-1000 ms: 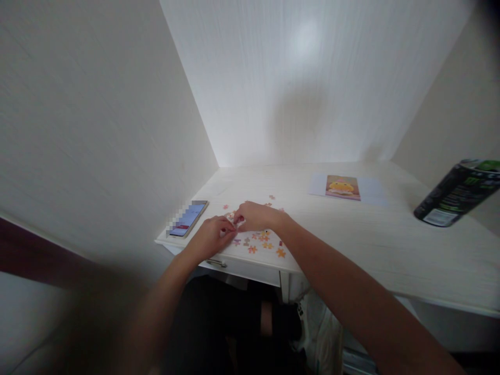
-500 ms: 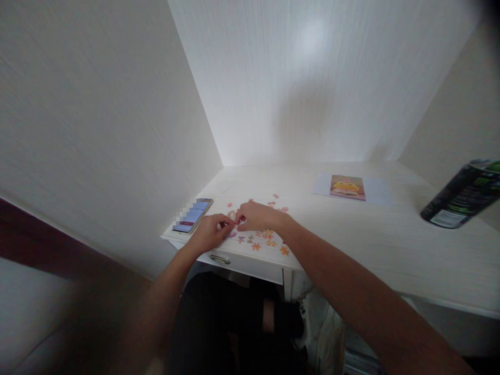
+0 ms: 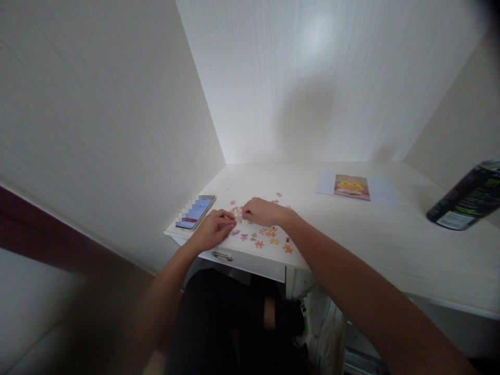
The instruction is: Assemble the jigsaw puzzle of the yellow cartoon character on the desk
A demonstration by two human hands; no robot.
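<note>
My left hand (image 3: 214, 229) rests low at the desk's front left, fingers stretched out and thumb a little apart, the tips touching or just beside small jigsaw puzzle pieces (image 3: 237, 211). Close to its right, my right hand (image 3: 262, 212) is bent down with its fingers curled in a pinch; whatever lies between the tips is hidden. Around and under both hands, loose pieces are scattered, among them a purple piece (image 3: 235, 233), an orange piece (image 3: 287, 249) and a yellow piece (image 3: 272, 229).
A phone (image 3: 196, 212) lies left of my left hand by the side wall. Farther back on the white desk (image 3: 351, 234) is a picture card (image 3: 351, 187) with a yellow figure, on white paper. A dark can (image 3: 464, 198) stands at the right. A drawer handle (image 3: 222, 256) is below the front edge.
The hands have moved slightly apart: the left fingers, pinched before near the right fingertips, are now stretched out. The view has shifted a little.
</note>
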